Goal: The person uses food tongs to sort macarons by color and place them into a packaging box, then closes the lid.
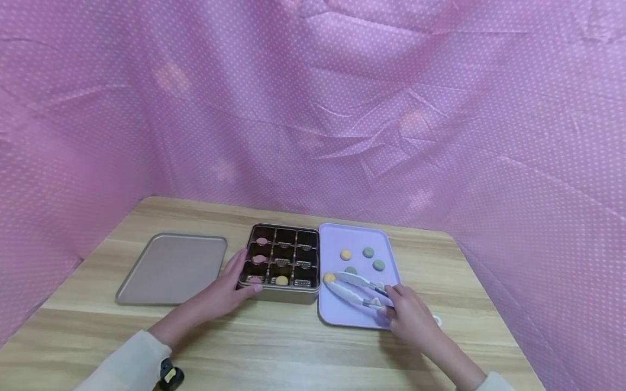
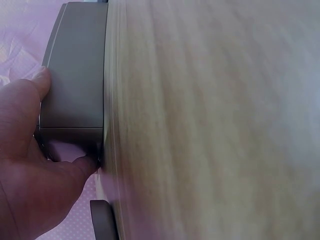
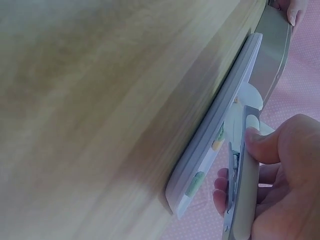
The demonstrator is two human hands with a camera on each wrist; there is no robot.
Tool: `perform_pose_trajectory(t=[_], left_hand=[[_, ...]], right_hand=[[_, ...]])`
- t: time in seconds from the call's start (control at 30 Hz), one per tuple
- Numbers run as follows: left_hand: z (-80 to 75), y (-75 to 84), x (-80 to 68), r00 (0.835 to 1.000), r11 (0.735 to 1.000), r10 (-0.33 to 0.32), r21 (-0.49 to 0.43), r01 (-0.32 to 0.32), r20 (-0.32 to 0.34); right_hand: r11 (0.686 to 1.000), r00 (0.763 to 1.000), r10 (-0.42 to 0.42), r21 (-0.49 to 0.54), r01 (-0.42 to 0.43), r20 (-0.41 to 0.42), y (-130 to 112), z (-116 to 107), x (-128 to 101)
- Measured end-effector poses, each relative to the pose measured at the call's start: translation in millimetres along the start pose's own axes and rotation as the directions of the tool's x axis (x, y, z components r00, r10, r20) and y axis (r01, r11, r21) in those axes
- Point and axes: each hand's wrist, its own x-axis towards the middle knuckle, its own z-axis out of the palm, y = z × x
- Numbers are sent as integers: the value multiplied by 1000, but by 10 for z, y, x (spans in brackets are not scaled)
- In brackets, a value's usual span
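My left hand rests at the front left corner of a brown tin box. Its fingers lie along the left side, and its thumb touches the front rim. A dark divided insert holds pink macarons in the left column and a yellow macaron in the front middle compartment. My right hand grips white-tipped tongs over a lilac tray. At the tongs' tips is another yellow macaron, near the tray's left edge. Green macarons and one more yellow macaron lie on the tray.
A flat brown lid lies on the wooden table, left of the box. The box and tray stand side by side. Pink dotted cloth hangs behind and at both sides.
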Motion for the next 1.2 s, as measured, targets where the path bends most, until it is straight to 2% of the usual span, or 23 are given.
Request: perform_pose_trajectory(t=[0.43, 0.73, 0.93, 1.2], left_hand=[[6, -2, 7, 1000, 1000, -11, -2, 11, 5], [19, 19, -11, 1000, 1000, -4, -8, 4, 1], [29, 18, -28, 1000, 1000, -19, -21, 19, 6], [27, 8, -12, 1000, 1000, -4, -17, 5, 7]], right_hand=[[1000, 1000, -3, 12, 3, -22, 26, -19, -27], [999, 999, 25, 46, -23, -28, 35, -133, 12], [997, 998, 12, 76, -8, -54, 25, -246, 104], [997, 997, -9, 82, 15, -71, -87, -317, 292]])
